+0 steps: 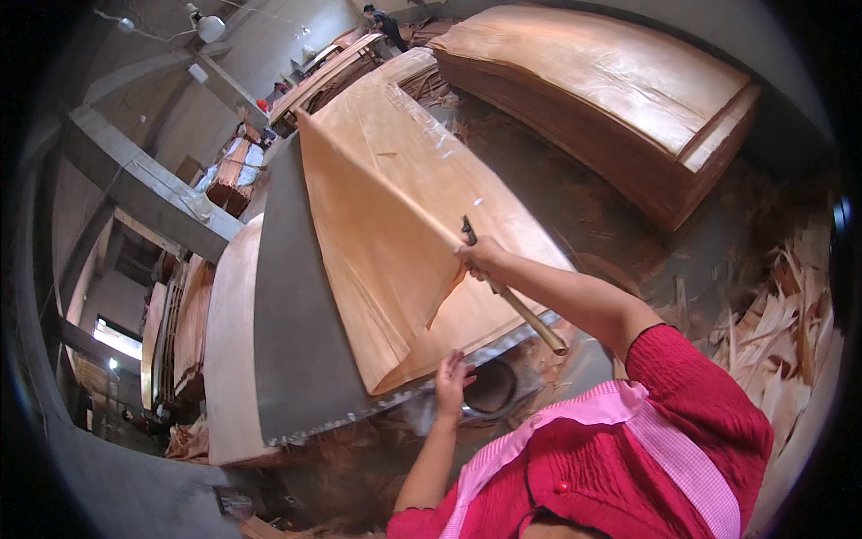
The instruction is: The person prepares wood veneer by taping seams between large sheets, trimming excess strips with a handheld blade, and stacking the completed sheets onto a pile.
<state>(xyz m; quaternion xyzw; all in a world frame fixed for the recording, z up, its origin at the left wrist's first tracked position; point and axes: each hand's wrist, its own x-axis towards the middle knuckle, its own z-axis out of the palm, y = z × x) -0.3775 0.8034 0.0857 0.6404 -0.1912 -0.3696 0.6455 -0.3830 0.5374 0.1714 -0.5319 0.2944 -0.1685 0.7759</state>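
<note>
My right hand [486, 255] is closed around a long brownish stick [530, 322] with a dark metal-looking end that pokes out beyond the fingers. Right beside this hand, the raised edge of a thin wood veneer sheet [368, 234] meets it; whether the fingers also pinch the sheet is hidden. That sheet is partly lifted and folded over the veneer [476, 211] lying flat beneath it. Fingers apart and holding nothing, my left hand [452, 382] hovers at the near edge of the veneer.
A dark grey surface [296, 305] runs left of the veneer, with a pale sheet [233, 341] beyond. A tall veneer stack [593, 90] stands at the far right. Torn veneer scraps [772, 332] pile up at right. Another person [386, 27] is at the back.
</note>
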